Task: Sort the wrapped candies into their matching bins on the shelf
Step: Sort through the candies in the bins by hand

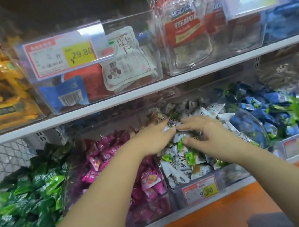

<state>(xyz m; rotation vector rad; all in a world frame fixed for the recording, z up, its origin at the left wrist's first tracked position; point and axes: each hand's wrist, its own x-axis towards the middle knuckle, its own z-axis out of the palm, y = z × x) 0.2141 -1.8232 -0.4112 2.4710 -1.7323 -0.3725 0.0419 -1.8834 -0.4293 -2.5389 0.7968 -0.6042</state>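
My left hand [153, 139] lies nearly flat and my right hand [203, 133] curls, grip unclear, both on the white candies [179, 166] heaped above the price tag [199, 188]. Careless raking could spill pieces into the pink candies [150, 185] left of that tag.

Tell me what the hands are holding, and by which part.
A white wrapped candy sits between the fingertips of the left hand and right hand, one at each end. Blur hides whether it is pinched or only touched.
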